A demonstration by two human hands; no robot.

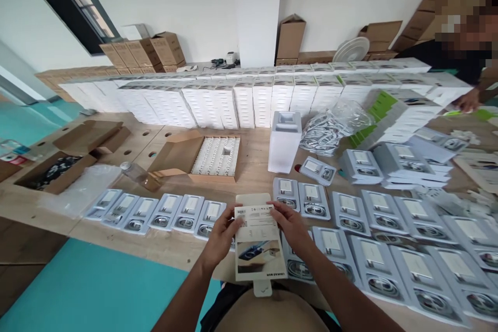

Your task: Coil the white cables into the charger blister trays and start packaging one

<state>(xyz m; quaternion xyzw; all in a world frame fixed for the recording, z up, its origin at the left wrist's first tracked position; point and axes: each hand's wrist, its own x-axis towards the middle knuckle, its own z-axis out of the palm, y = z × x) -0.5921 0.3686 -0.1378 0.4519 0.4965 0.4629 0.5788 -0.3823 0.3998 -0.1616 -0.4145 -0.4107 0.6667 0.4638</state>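
Between both hands is a flat printed cardboard box (pixel 260 257), with a picture on its lower part and end flaps sticking out at top and bottom. My left hand (pixel 221 236) grips its left edge near the top, thumb on the face. On the opposite edge, my right hand (pixel 292 225) pinches the upper corner. White plastic trays (pixel 190 211) holding a pale block and a coiled cable lie in a row left of the box. More filled trays (pixel 375 270) spread to the right, some partly hidden by my right forearm.
Stacked white boxes (pixel 245 104) line the back of the table. An open carton of white parts (pixel 218 158), a tall stack of empty trays (pixel 285 145), bagged cables (pixel 327 129) and a bottle (pixel 140 175) stand nearer. A co-worker's hand (pixel 469 99) shows at right.
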